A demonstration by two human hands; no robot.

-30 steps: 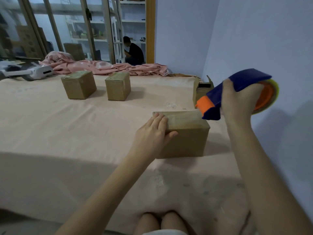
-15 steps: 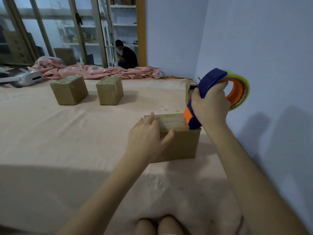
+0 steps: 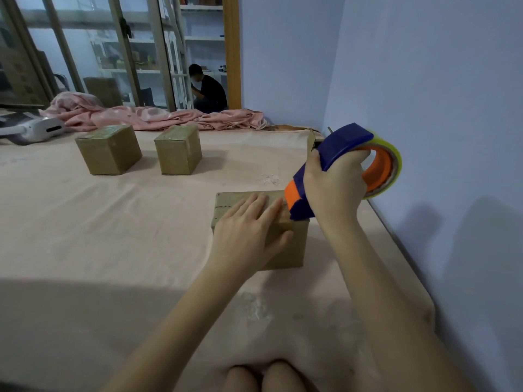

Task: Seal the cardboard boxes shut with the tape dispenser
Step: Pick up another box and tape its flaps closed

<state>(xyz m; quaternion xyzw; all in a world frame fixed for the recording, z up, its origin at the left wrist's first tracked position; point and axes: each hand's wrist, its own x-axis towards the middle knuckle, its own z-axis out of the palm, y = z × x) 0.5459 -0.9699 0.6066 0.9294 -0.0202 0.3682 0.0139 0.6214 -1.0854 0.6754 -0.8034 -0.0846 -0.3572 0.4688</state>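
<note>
Two taped boxes parked far left, then left hand flat on the near cardboard box — likely steadying it — right hand gripping tape dispenser, nose at the box's right top edge.

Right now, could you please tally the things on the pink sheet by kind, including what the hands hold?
Closed cardboard boxes: 3
Open cardboard box, partly hidden: 1
Tape dispenser: 1
White device: 1
Crumpled pink cloth: 1
Total: 7
</note>
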